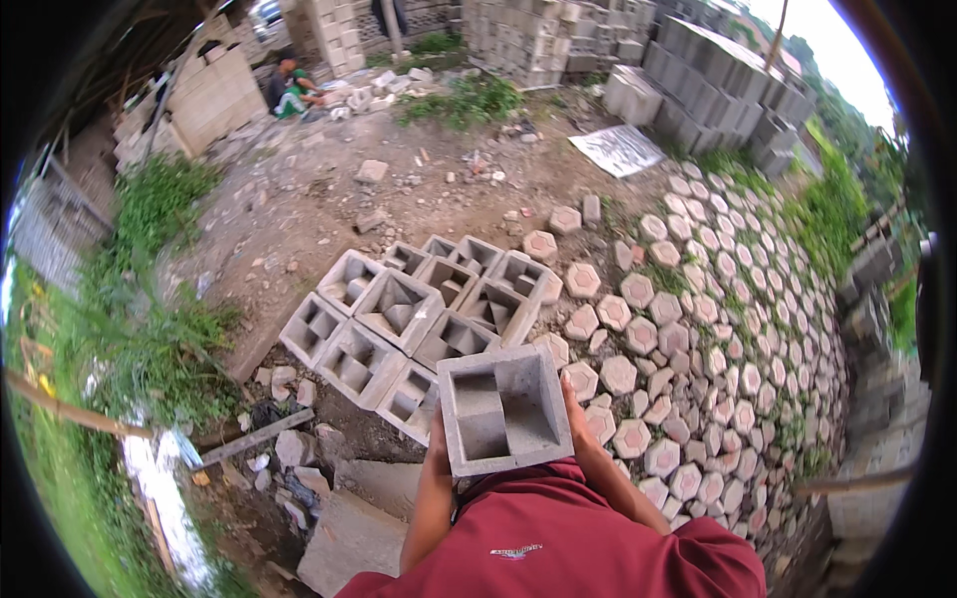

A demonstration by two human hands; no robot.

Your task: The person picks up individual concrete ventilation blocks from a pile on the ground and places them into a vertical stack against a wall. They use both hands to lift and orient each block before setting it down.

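A square grey concrete vent block (480, 401), hollow with slanted inner faces, is held up close in front of my maroon shirt. My left hand (438, 445) presses against its left side, and my right hand (575, 404) grips the right side. Most fingers of both hands are hidden by the block. Just beyond it, a cluster of similar vent blocks (351, 364) lies on the ground with their openings facing up. One block (401, 304) sits tilted on top of the others.
Hexagonal pavers (638, 291) cover the ground to the right. Broken concrete slabs (349, 538) and rubble (295, 448) lie at lower left, beside a narrow plank (254, 439). Grey blocks (713, 85) are stacked at the back right. A person (295, 88) sits low at the far left.
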